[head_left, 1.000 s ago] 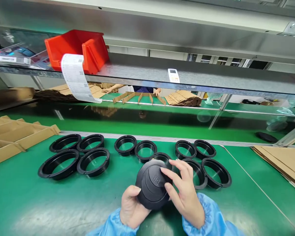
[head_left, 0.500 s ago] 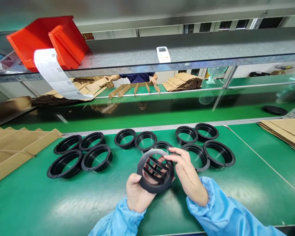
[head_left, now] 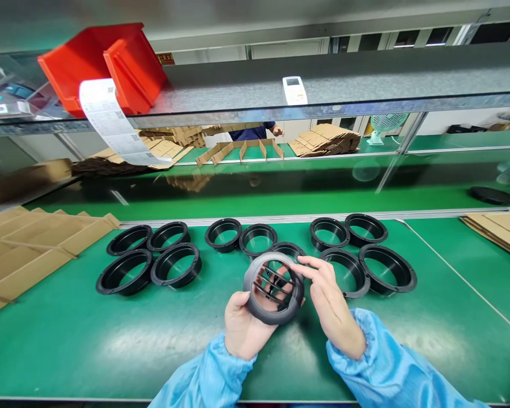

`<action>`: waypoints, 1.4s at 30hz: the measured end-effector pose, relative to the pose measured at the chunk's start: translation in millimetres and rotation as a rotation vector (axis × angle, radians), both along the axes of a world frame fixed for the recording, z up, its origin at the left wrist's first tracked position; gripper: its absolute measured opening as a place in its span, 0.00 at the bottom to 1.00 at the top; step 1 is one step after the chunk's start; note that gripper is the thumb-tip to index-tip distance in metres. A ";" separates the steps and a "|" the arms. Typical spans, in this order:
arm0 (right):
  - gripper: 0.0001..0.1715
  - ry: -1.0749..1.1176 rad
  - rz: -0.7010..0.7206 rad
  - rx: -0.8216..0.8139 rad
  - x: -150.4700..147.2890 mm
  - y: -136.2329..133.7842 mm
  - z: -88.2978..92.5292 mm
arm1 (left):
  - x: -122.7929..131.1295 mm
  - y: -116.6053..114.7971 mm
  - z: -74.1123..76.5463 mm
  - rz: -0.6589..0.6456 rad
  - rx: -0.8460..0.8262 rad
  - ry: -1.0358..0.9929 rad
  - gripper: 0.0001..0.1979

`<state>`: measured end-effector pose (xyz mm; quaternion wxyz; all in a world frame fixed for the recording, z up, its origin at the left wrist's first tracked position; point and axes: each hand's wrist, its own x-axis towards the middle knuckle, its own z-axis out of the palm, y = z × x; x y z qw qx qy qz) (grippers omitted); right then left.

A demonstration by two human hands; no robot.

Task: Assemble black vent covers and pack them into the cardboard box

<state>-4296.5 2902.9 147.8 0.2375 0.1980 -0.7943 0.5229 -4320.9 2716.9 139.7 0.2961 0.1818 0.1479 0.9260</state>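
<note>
A round black vent with slats [head_left: 255, 297] is held up above the green table by my left hand [head_left: 244, 328], its thumb on the rim and its fingers behind the slats. My right hand [head_left: 329, 303] has its fingers stretched out, the tips at the vent's upper right rim. Behind the vent stand several black rings: a group on the left [head_left: 176, 265], some in the middle [head_left: 258, 239], one partly hidden by the vent, and a group on the right [head_left: 388, 269].
A cardboard divider grid [head_left: 46, 266] lies at the left, flat cardboard sheets [head_left: 499, 229] at the right. Overhead, a shelf [head_left: 229, 85] bears a red bin [head_left: 138, 73] and a white device [head_left: 294, 90]. Across the bench a person [head_left: 255, 133] handles cardboard.
The vent has tilted, and its slats look thinner. The view has shifted a little, moving the scene to the right. The person across the bench has lifted a cardboard strip.
</note>
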 end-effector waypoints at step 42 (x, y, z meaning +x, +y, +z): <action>0.24 0.031 0.066 0.050 -3.3 -3.9 -7.1 | -2.4 -4.9 -7.3 -0.040 0.023 0.149 0.30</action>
